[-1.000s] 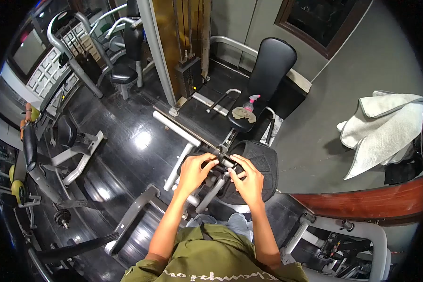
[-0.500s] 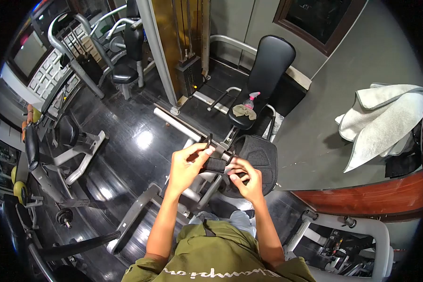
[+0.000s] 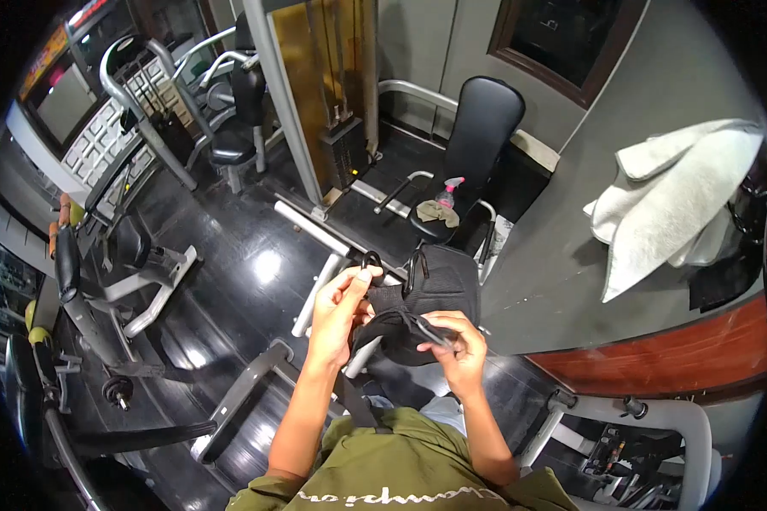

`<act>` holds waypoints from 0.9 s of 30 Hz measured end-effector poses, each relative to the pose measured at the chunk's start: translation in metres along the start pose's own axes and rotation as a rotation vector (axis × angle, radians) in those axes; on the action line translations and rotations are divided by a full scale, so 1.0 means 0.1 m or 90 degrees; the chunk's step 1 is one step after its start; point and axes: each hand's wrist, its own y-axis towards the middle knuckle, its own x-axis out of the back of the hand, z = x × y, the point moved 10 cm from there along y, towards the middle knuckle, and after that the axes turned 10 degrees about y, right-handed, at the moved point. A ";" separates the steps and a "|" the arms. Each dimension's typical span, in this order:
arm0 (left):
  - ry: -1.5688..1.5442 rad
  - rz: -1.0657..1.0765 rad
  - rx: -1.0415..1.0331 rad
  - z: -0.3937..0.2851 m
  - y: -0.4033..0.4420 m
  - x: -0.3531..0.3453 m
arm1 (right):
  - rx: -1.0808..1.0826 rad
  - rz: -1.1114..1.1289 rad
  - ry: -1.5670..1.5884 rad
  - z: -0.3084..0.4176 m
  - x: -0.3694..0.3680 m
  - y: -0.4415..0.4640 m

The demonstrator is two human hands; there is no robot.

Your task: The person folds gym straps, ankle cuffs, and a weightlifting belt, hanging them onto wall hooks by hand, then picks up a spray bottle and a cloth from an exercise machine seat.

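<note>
A black padded fabric strap [image 3: 452,285] hangs in front of my body between my two hands. My left hand [image 3: 337,315] is closed, its thumb and forefinger pinching the strap's webbing just below a black carabiner [image 3: 370,260] that sticks up above the fingertips. A second dark metal loop [image 3: 415,272], like another carabiner, stands on the strap to the right. My right hand [image 3: 458,345] is closed on a lower edge of the strap. Folds of the fabric and my fingers hide part of the strap.
A gym machine seat [image 3: 435,228] ahead bears a spray bottle [image 3: 446,192] and a cloth [image 3: 437,213]. White towels [image 3: 669,200] hang at the right. Metal machine frames stand at the left [image 3: 141,319] and lower right [image 3: 677,417].
The strap has turned and opened out, so more of its padding and the second loop show. My right hand has moved slightly down and now grips the strap's edge. The view has shifted a little.
</note>
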 end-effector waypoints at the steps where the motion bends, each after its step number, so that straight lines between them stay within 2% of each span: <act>1: -0.020 0.000 0.010 0.01 -0.02 -0.09 | 0.025 -0.017 0.014 0.10 0.09 -0.01; 6: -0.108 0.032 0.057 0.05 -0.16 -0.75 | 0.093 -0.132 0.036 0.58 0.52 -0.10; 8: -0.125 0.067 0.067 0.04 -0.24 -1.06 | 0.083 -0.238 0.013 0.77 0.80 -0.20; 11: -0.184 0.139 0.089 -0.03 -0.33 -1.59 | 0.096 -0.292 0.009 1.02 1.15 -0.27; 14: -0.200 0.215 0.065 0.01 -0.36 -2.02 | 0.100 -0.325 0.036 1.17 1.46 -0.31; 15: -0.163 0.180 0.080 0.00 -0.40 -2.12 | 0.101 -0.356 0.050 1.23 1.57 -0.34; 16: -0.179 0.207 0.060 0.03 -0.40 -2.24 | 0.101 -0.388 0.065 1.28 1.67 -0.37; 22: -0.145 0.314 -0.049 0.10 -0.53 -2.95 | 0.158 -0.482 -0.065 1.82 2.25 -0.53; 24: -0.104 0.361 -0.084 0.15 -0.59 -3.21 | 0.288 -0.533 -0.157 2.17 2.42 -0.62; 27: -0.032 0.448 -0.081 0.42 -0.71 -3.58 | 0.318 -0.509 -0.231 2.56 2.69 -0.71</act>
